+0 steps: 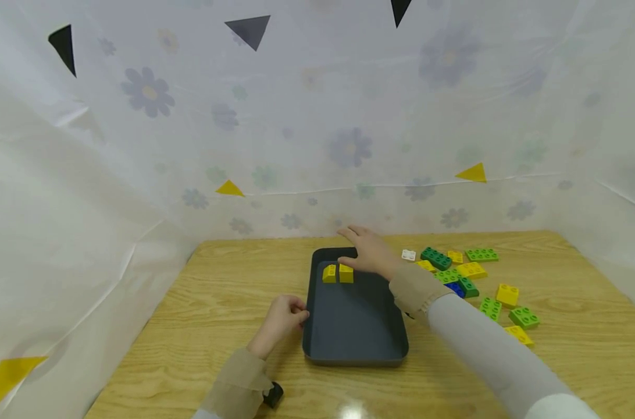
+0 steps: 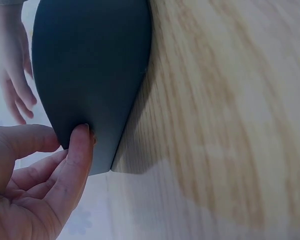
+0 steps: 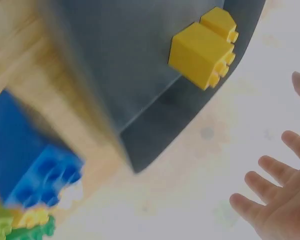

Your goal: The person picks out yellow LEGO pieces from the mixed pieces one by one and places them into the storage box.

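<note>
A dark grey rectangular tray (image 1: 349, 329) lies on the wooden table. Two yellow toy bricks (image 1: 346, 274) stand side by side in its far end, and in the right wrist view the larger yellow brick (image 3: 197, 52) shows its studs. On the tray's left side, my left hand (image 1: 282, 320) pinches the rim; the left wrist view shows thumb and index finger about the tray wall (image 2: 90, 75). My right hand (image 1: 371, 251) is over the far right corner of the tray, fingers spread and holding nothing, apart from the bricks in the right wrist view.
Right of the tray lie several loose toy bricks: a dark green brick (image 1: 435, 258), a blue brick (image 1: 455, 288), a yellow brick (image 1: 507, 295), a lime green brick (image 1: 524, 317) and a small white brick (image 1: 409, 255). A patterned white curtain (image 1: 317, 145) hangs behind the table.
</note>
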A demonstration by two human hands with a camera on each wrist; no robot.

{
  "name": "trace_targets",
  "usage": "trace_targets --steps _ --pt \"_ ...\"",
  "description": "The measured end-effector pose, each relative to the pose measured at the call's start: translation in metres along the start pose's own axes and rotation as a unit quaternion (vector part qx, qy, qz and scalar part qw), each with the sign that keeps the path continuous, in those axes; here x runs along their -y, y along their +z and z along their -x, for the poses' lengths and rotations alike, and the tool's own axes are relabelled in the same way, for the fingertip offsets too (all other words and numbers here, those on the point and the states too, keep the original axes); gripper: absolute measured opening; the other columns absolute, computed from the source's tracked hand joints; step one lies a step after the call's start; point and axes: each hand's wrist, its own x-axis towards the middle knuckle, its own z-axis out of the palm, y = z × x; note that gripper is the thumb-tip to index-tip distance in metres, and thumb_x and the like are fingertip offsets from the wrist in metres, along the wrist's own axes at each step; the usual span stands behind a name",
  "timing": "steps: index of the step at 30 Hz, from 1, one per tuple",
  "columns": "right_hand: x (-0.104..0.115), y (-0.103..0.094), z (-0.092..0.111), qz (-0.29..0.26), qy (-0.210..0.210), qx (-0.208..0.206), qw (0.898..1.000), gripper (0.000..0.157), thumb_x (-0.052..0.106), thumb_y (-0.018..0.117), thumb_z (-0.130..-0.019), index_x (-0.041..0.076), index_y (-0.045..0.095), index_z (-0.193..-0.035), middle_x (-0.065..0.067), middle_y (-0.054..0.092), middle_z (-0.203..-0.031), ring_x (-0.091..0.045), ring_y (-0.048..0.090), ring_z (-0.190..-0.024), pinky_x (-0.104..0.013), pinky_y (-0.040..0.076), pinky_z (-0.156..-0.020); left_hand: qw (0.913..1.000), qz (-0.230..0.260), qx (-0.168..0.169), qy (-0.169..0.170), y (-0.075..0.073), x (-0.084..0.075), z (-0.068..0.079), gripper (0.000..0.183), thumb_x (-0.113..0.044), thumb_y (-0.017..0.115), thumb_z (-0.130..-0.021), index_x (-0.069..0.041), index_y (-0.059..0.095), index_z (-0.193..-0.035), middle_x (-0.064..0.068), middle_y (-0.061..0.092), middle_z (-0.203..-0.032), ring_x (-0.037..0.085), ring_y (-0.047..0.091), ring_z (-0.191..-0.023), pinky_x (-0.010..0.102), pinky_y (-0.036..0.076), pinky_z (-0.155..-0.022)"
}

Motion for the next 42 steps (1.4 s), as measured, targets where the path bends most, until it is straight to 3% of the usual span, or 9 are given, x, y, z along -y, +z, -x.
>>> trace_targets --steps 10,18,26,42 --pt "-0.027 -0.02 0.026 0.031 -0.016 -0.04 0.999 0.072 0.043 0.06 -0.085 0.015 0.028 -0.144 -0.02 0.02 -0.148 -0.043 0.018 -0.133 -0.057 0.014 -0.109 0.9999 -0.008 -0.008 0.0 0.0 0.001 0.0 0.006 0.007 0.059 -0.081 0.01 0.062 -0.085 0.01 0.059 -0.067 0.019 0.059 -0.058 0.033 0.055 -0.053" --pt "-0.045 -0.032 0.048 0.055 -0.002 -0.053 0.997 0.073 0.043 0.06 -0.085 0.015 0.027 -0.144 -0.022 0.019 -0.147 -0.044 0.018 -0.132 -0.061 0.011 -0.107 0.9998 -0.014 -0.006 0.009 0.0 0.002 0.0 0.006 0.006 0.059 -0.081 0.009 0.062 -0.086 0.009 0.059 -0.067 0.019 0.059 -0.058 0.033 0.054 -0.052" --pt "-0.066 -0.041 0.079 0.058 0.004 -0.073 0.996 0.073 0.037 0.065 -0.084 0.009 0.031 -0.142 -0.025 0.022 -0.145 -0.046 0.02 -0.13 -0.063 0.016 -0.105 0.9999 -0.012 -0.005 0.006 0.0 0.002 0.0 0.006 0.006 0.059 -0.082 0.01 0.063 -0.085 0.009 0.058 -0.066 0.018 0.058 -0.057 0.033 0.054 -0.051" --pt "-0.104 -0.059 0.145 0.059 0.048 -0.055 0.996 0.075 0.034 0.067 -0.082 0.008 0.03 -0.141 -0.031 0.023 -0.14 -0.053 0.026 -0.121 -0.069 0.028 -0.092 0.9999 -0.009 -0.005 0.0 0.0 0.002 0.001 0.006 0.006 0.059 -0.082 0.009 0.062 -0.086 0.009 0.059 -0.067 0.02 0.059 -0.058 0.033 0.054 -0.053"
